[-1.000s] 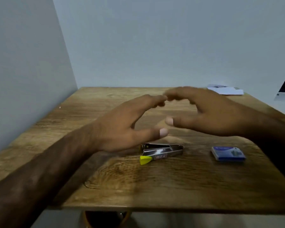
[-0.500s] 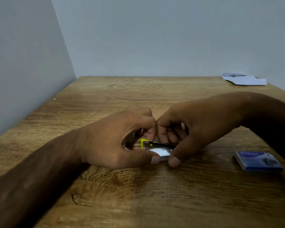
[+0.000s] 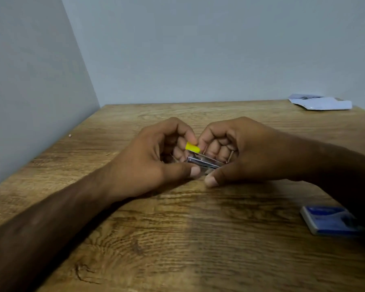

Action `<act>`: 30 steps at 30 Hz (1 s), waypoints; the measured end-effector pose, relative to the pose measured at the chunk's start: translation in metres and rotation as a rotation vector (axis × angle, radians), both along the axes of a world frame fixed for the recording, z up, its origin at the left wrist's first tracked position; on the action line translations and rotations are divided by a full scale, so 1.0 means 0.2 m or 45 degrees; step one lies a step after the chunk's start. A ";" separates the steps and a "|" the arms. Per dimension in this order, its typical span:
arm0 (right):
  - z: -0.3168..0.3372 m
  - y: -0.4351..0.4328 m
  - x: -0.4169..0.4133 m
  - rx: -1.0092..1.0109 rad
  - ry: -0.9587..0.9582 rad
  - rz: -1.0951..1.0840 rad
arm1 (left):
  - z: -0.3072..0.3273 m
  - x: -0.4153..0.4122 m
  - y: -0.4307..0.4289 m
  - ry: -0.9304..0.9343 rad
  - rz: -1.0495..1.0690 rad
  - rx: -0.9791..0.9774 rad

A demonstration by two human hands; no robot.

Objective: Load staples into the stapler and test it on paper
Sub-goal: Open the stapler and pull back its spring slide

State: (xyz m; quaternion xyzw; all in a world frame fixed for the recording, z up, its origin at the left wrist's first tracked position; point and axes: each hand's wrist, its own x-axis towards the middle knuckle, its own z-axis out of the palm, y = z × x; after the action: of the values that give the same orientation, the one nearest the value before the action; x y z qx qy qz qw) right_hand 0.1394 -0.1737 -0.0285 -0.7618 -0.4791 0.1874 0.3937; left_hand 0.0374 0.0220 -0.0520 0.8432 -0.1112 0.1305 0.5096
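A small metal stapler with a yellow tip sits lifted a little above the wooden table, held between both hands at the middle. My left hand grips its left end, with the forefinger near the yellow tip and the thumb under the body. My right hand curls round its right end, thumb pressed low at the front. A blue box of staples lies on the table at the near right. White paper lies at the far right corner. Much of the stapler is hidden by my fingers.
Grey walls close the table on the left and at the back. A tiny pale speck lies near the left wall. Bare wood stretches in front of my hands toward the near edge.
Both hands came down from above the table and closed round the stapler. They have since lifted it slightly, and the yellow tip now points up and left.
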 end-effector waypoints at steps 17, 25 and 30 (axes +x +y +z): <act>-0.06 -0.01 0.10 0.371 0.202 -0.339 | -0.01 0.14 -0.03 -0.035 0.119 -0.553; -0.01 -0.01 0.06 0.587 0.302 -0.520 | -0.04 0.14 -0.01 -0.062 0.103 -0.688; 0.03 -0.03 0.08 0.679 0.468 -0.405 | -0.03 0.15 0.03 -0.070 0.060 -0.700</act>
State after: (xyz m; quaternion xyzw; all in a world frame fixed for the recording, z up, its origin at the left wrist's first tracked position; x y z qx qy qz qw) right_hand 0.1561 -0.1806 -0.0224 -0.6509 -0.3077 0.1261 0.6824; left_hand 0.0670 0.0283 -0.0583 0.6718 -0.0658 0.1903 0.7129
